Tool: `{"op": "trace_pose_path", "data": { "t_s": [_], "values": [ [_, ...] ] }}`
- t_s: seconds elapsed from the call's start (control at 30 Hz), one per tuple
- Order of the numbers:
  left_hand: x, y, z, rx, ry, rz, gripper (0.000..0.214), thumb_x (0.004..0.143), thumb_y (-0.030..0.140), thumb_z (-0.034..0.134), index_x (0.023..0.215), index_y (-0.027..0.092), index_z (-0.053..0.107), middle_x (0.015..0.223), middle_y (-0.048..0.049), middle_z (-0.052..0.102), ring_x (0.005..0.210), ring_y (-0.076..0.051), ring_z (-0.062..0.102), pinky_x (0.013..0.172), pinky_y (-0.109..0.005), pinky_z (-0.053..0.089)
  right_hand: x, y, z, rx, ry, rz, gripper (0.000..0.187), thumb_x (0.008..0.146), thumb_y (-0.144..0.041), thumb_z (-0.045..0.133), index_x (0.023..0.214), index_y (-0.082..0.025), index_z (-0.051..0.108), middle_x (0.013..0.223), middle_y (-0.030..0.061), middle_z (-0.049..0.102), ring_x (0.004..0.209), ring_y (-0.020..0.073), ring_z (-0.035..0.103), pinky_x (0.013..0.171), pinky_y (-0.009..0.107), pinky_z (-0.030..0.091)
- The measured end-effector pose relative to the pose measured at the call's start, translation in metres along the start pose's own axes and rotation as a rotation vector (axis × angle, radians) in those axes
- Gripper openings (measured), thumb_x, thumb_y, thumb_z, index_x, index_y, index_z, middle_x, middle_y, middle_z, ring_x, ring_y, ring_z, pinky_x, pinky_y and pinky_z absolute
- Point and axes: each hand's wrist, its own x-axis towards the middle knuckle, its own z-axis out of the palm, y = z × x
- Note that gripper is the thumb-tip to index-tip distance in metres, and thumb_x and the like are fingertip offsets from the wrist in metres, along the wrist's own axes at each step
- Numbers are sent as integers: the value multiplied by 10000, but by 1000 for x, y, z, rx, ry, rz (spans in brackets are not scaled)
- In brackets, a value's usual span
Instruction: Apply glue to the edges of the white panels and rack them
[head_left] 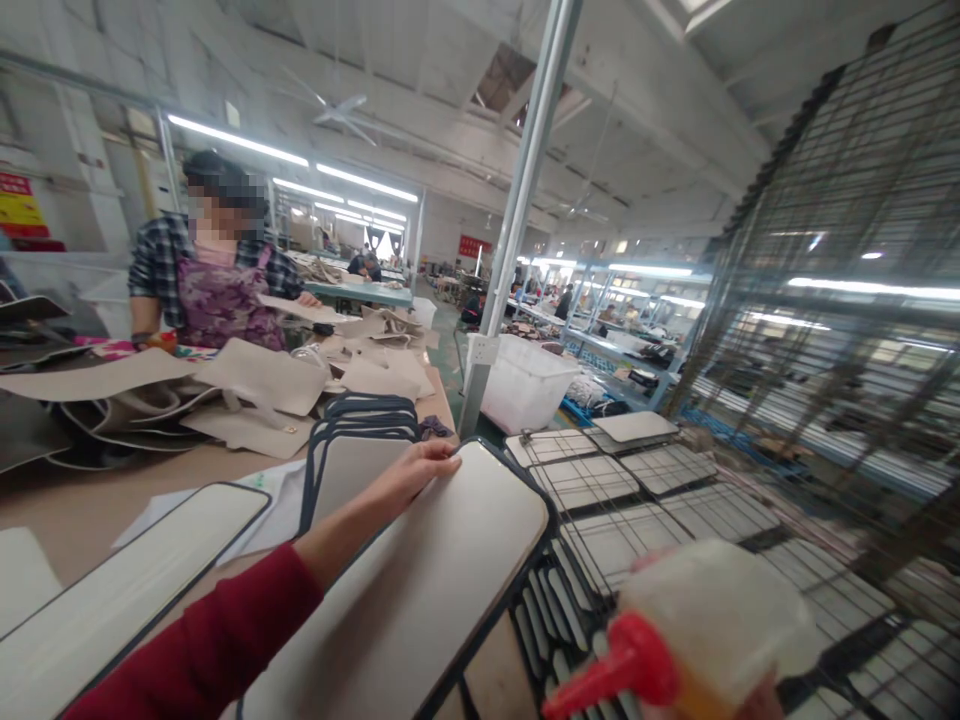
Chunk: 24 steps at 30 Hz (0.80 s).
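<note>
Light: fluorescent tubes [236, 138], overexposed, ran in rows across upper left and middle right; the ceiling [660, 110] looked grey and dim. Shadow: a dark band lay on the pale panel [420, 580], lower centre. Blur: the bottle [727, 620], lower right, was smeared; the wire rack [847, 200], upper right, streaked. Edges: stretched. Mosaic: squares covered a person's head [225, 190].

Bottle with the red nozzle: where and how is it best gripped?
Grip the bottle by its broad, rounded body, probably coming from the picture's right, opposite the red nozzle: that tapers toward the lower left, so its tip should stay clear.
</note>
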Motion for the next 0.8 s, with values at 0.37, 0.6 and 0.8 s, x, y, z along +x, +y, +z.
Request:
{"op": "trace_pose_path", "data": {
  "t_s": [0.37, 0.6, 0.8],
  "values": [
    [-33, 29, 20, 280, -284, -42, 301, 644, 365, 725, 813, 117, 725, 684, -38, 682, 521, -133, 561, 475, -202, 368, 17, -62, 48, 103, -78, -115, 522, 641, -464, 736, 1112, -261, 641, 1282, 53, 566, 1228, 294, 470, 1025, 523, 381],
    [-48, 46, 28, 480, -536, -14, 267, 715, 381, 678, 810, 144, 755, 649, -16, 649, 526, -128, 517, 466, -203, 342, 27, -64, 47, -8, -311, -143, 627, 540, -417, 797, 1123, -265, 625, 1137, 95, 644, 1135, 341, 542, 1006, 619, 317],
    [-52, 51, 32, 527, -636, 32, 235, 727, 353, 661, 799, 155, 763, 656, -15, 640, 548, -134, 507, 487, -209, 365, 35, -61, 48, -25, -376, -147, 627, 515, -358, 823, 1105, -282, 629, 1037, 67, 681, 963, 298, 638, 966, 578, 387]
  ]
}}
